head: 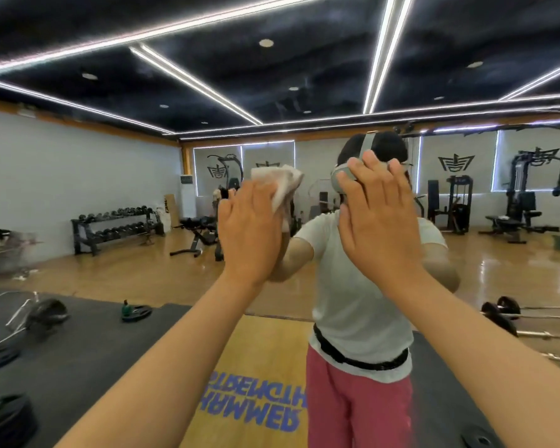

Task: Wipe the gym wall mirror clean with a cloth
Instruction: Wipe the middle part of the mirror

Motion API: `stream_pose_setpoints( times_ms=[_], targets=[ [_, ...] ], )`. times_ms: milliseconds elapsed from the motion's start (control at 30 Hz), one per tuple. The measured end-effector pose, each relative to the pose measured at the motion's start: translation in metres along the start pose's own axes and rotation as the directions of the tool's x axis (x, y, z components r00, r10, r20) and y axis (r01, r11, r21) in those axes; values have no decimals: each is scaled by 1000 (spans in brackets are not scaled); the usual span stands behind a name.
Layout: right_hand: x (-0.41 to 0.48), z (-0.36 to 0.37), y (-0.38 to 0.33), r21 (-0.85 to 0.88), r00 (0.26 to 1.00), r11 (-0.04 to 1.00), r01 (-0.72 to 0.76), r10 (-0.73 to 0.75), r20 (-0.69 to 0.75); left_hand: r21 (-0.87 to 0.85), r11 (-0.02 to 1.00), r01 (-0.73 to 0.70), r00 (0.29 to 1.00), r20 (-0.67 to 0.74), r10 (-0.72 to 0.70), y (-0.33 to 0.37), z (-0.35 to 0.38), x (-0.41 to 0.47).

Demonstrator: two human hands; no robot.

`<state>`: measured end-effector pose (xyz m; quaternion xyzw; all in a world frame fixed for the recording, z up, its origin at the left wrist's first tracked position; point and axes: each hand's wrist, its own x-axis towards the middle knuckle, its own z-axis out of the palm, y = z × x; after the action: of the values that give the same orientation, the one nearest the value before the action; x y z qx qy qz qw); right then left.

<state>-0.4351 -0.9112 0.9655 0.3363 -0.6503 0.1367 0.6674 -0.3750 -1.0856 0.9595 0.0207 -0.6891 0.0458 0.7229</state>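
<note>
- The mirror [110, 270] fills the view. The person's own reflected figure [353, 286] stands a little right of centre in it and serves as the landmark here.
- The cloth [278, 185], pale and crumpled, sits against the glass just left of the reflected figure's head, at about head height.
- The left hand [249, 234] presses the cloth to the mirror. Its fingers [262, 202] are straight, pointing up and slightly spread. They lie flat over the cloth rather than curled round it, and a loose fold sticks out above and to the side nearer the figure.
- The right hand [379, 221] lies across the reflected figure's head and shoulder. Its fingers [372, 169] are straight and close together and hold nothing. The palm seems laid flat on the glass, though actual contact cannot be confirmed.
- Progress, as a judgement: wiping looks under way at head height. No edge between cleaned and uncleaned glass can be seen, so the share done cannot be told.
- Cloudy streaks show in the dark ceiling area above the figure. They may be smears or only ceiling texture.
- Likely left to do: the high glass above the figure, the wide stretches to either side, and the low part by its legs.
</note>
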Motion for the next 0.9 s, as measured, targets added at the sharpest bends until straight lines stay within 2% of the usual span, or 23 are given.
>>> stream_pose_setpoints(
  times_ms=[133,200,300,367,500,600,667,733,833,900],
  targets=[
    [5,-3,-5,-17,999,999,-37,37,-9,-8,979,202,979,33,-202,-43,-17,-19],
    [6,-6,-20,1,1000,1000,-17,17,2,11,974,225,973,59,-225,-55,-20,-26],
    [9,-5,-65,74,988,988,135,-140,69,-12,969,246,966,80,-244,-59,-23,-28],
    [13,2,-102,187,986,976,110,-131,102,-54,967,250,966,87,-245,-58,-26,-26],
    [27,22,-156,367,984,916,-162,124,125,-178,966,186,976,151,-160,-63,-42,-24],
    [38,35,-179,417,938,840,-347,316,143,-360,921,147,965,256,-54,-86,-51,-26],
    [46,43,-192,395,921,834,-385,376,104,-462,872,164,941,338,2,-106,-56,-22],
    [51,48,-203,341,912,851,-400,407,55,-490,866,99,927,361,98,-127,-58,-17],
    [54,52,-214,254,896,863,-437,443,37,-465,884,-48,919,326,221,-160,-62,-18],
    [53,51,-219,219,884,858,-466,463,66,-407,910,-83,938,275,209,-183,-63,-26]
  ],
)
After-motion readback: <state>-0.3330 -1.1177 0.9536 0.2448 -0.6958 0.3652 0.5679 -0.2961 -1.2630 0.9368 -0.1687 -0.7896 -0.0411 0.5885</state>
